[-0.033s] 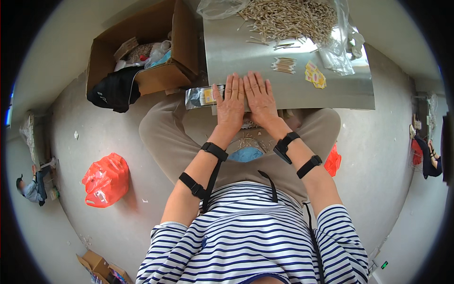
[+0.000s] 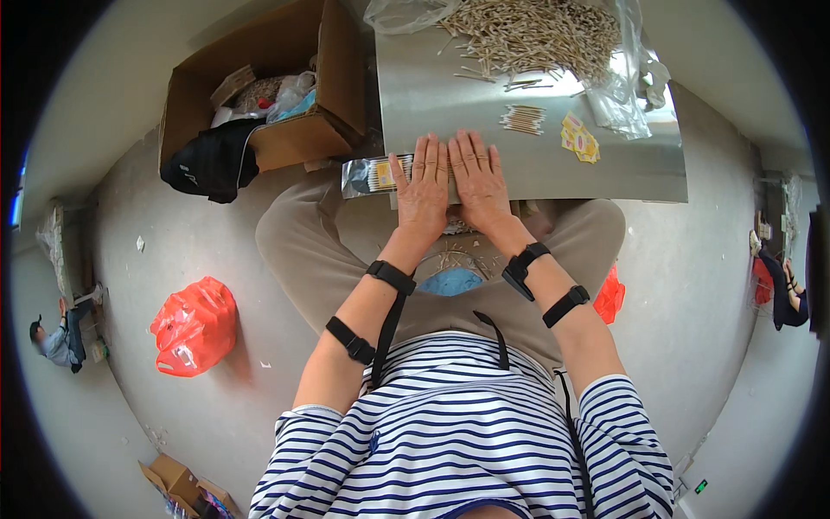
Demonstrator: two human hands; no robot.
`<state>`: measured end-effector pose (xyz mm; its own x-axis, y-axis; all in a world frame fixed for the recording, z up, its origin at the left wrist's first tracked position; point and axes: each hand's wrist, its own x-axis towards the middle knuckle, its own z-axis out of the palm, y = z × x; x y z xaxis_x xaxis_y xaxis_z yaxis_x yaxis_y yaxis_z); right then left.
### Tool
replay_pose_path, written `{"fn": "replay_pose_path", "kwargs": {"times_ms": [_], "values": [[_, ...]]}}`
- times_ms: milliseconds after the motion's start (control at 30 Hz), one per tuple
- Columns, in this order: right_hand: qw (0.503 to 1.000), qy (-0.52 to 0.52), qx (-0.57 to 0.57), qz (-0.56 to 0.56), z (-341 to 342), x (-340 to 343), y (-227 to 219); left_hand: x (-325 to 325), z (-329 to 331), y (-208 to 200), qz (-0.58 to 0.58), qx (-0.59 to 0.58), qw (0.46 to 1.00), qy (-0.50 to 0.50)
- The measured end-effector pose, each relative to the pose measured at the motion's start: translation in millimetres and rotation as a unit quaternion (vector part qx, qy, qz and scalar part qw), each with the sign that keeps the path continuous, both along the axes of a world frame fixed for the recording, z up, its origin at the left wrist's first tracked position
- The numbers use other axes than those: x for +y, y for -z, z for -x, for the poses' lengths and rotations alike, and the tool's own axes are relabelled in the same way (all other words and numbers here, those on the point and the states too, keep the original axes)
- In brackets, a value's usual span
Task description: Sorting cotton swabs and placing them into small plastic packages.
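Note:
Both of my hands lie flat, side by side, at the near edge of a metal-topped table (image 2: 605,177), fingers stretched out. My left hand (image 2: 422,189) has its thumb side over the right end of a clear packet of cotton swabs (image 2: 360,177), which carries a yellow label; what lies under the palm is hidden. My right hand (image 2: 480,183) presses down just beside it, holding nothing. Beyond the fingers is a small row of cotton swabs (image 2: 524,119). Several yellow-and-white cards (image 2: 579,138) lie to its right. A big heap of loose cotton swabs (image 2: 536,39) covers the far part of the tabletop.
Clear plastic bags (image 2: 618,108) lie beside the heap. Left of the table stands an open cardboard box (image 2: 298,151) with bags inside and a black cloth (image 2: 212,164) over its edge. A red plastic bag (image 2: 194,329) sits on the floor. Other people are at the far sides.

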<state>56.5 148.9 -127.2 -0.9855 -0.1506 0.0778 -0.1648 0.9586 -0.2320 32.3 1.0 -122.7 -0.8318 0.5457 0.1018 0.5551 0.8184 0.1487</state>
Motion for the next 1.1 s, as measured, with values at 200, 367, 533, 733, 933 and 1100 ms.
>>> {"fn": "replay_pose_path", "kwargs": {"times_ms": [200,367,533,733,933,1100], "values": [[1.0,0.013,0.0,0.015,-0.1,-2.0,-3.0,-28.9,1.5,-21.4,0.001,-0.052,0.998,-0.026],[1.0,0.007,-0.001,0.001,0.9,-4.6,-3.1,-20.0,-3.3,-10.1,0.043,-0.032,0.998,-0.023],[1.0,0.004,0.005,0.007,0.4,-4.9,-1.1,-11.2,-5.6,-11.1,0.078,-0.041,0.996,-0.027],[1.0,0.004,0.03,0.003,2.1,-14.1,2.8,-11.3,-7.3,-4.6,0.058,-0.037,0.997,-0.025],[1.0,0.0,0.027,-0.009,2.5,-15.7,3.1,-11.7,-5.5,-12.4,0.085,-0.032,0.995,-0.031],[1.0,0.004,0.022,-0.001,0.8,-9.6,4.1,-30.2,6.8,-35.5,-0.065,-0.106,0.992,-0.007]]}}
